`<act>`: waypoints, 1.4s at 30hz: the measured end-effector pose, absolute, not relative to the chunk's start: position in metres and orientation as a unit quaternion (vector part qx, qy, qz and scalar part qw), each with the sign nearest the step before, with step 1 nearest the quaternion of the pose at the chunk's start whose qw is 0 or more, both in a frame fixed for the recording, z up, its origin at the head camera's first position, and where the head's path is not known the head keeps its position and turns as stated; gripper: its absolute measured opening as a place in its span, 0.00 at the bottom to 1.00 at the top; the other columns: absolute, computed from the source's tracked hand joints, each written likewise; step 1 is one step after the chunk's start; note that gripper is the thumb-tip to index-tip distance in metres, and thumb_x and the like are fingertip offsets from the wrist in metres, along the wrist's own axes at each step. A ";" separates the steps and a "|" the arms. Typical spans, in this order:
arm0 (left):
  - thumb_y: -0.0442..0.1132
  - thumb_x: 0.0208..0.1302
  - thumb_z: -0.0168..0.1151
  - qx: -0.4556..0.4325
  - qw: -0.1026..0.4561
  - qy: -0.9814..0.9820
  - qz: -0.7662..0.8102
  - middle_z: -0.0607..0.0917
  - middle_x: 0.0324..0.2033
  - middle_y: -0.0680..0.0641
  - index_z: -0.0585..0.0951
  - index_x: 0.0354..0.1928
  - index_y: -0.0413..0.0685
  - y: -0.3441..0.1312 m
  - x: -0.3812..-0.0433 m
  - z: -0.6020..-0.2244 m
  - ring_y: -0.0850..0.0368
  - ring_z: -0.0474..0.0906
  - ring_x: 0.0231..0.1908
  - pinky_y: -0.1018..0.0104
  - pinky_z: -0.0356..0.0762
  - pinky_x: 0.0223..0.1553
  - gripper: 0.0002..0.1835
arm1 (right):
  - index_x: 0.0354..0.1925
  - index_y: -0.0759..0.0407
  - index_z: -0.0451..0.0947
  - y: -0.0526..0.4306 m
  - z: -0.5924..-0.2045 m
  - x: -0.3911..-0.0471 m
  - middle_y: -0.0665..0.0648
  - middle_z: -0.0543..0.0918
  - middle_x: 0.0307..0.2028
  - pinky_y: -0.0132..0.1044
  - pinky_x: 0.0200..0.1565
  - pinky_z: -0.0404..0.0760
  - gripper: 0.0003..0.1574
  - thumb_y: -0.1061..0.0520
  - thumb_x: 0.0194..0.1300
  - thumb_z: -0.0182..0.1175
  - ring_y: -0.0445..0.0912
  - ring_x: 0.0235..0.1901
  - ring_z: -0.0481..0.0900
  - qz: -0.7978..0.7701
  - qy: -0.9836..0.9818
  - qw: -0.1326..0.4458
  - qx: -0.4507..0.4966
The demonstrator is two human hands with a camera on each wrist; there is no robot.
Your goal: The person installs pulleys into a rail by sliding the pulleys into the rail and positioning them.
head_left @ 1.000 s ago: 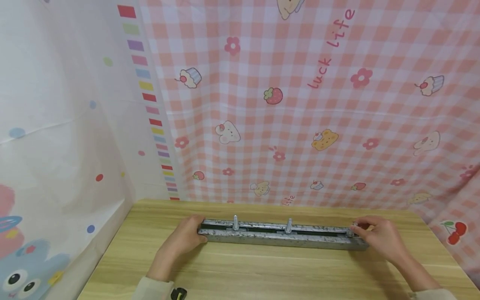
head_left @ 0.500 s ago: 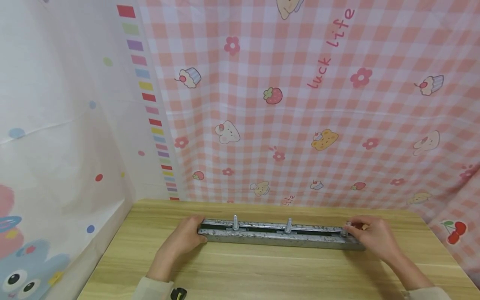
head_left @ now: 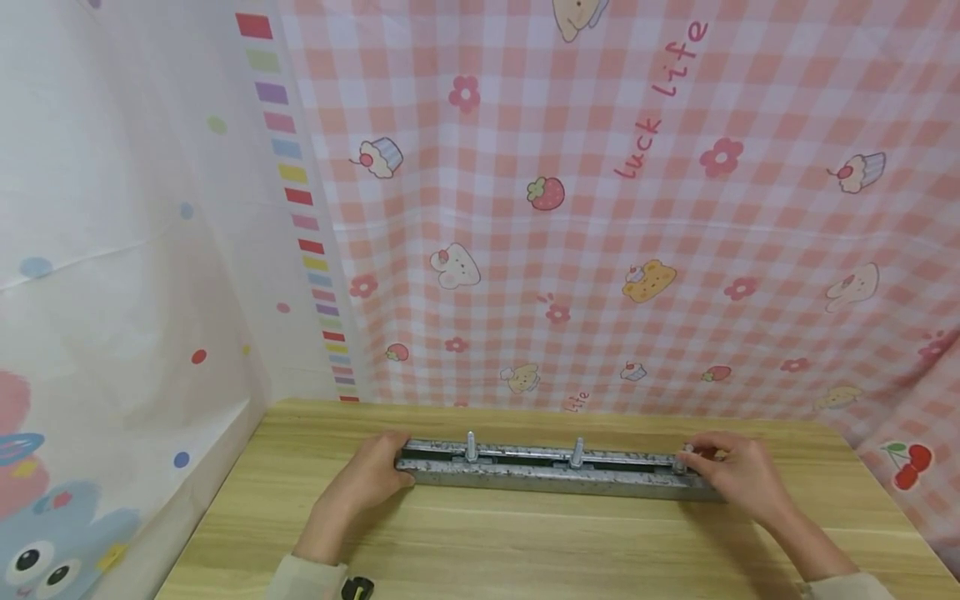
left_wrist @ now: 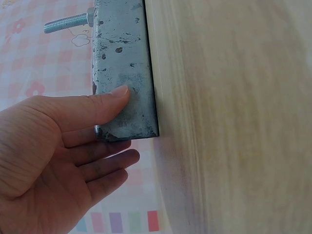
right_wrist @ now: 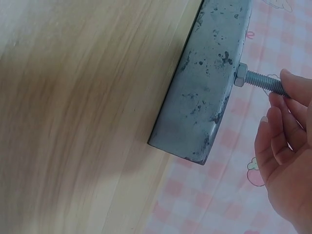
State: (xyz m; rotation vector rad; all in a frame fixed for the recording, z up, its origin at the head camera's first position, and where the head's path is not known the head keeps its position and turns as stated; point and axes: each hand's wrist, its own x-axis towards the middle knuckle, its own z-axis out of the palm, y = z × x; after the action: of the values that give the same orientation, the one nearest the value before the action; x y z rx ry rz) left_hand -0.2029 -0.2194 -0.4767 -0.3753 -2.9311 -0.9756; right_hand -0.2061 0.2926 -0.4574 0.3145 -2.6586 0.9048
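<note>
A long grey metal channel rail (head_left: 525, 477), its paint chipped, lies across the wooden table with its slot facing up. My left hand (head_left: 372, 472) grips the rail's left end; the left wrist view shows the thumb on its front face and fingers behind. Near the right end, thumb and fingertips of my right hand (head_left: 746, 471) pinch the upper part of a threaded bolt (right_wrist: 263, 81). A hex nut (right_wrist: 241, 75) sits at that bolt's base, against the rail. Two more bolts, one left of centre (head_left: 471, 446) and one near the middle (head_left: 577, 452), stand upright in the slot.
A black tape measure-like object (head_left: 357, 587) lies by the left sleeve at the near edge. Behind the wooden table (head_left: 540, 550) hangs a pink checked cloth (head_left: 495, 225), with a white printed cloth (head_left: 135, 233) at the left.
My right hand has moved left along the rail, and the bolt it pinches has slid left with it in the slot. My left hand stays at the left end.
</note>
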 end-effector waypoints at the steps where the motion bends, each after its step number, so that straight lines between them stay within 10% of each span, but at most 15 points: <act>1: 0.25 0.50 0.79 -0.120 0.014 -0.942 -0.313 0.87 0.47 0.40 0.84 0.43 0.39 -0.219 -0.203 -0.476 0.44 0.83 0.51 0.45 0.81 0.57 0.18 | 0.40 0.62 0.90 0.292 -0.457 -0.206 0.48 0.87 0.28 0.33 0.22 0.76 0.11 0.59 0.60 0.78 0.37 0.27 0.80 0.317 -0.928 0.159 0.112; 42: 0.25 0.48 0.79 -0.123 0.021 -0.943 -0.307 0.87 0.45 0.41 0.84 0.43 0.39 -0.220 -0.203 -0.476 0.45 0.83 0.49 0.45 0.81 0.56 0.19 | 0.39 0.60 0.89 0.279 -0.461 -0.204 0.47 0.85 0.27 0.33 0.24 0.77 0.08 0.59 0.62 0.76 0.38 0.26 0.78 0.341 -0.921 0.147 0.115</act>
State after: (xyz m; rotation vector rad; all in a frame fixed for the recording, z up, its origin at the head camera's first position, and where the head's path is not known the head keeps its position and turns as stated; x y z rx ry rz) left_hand -0.2030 -0.2195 -0.4762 -0.3815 -2.9246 -0.9518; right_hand -0.2045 0.2790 -0.4612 0.3313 -2.6517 0.9816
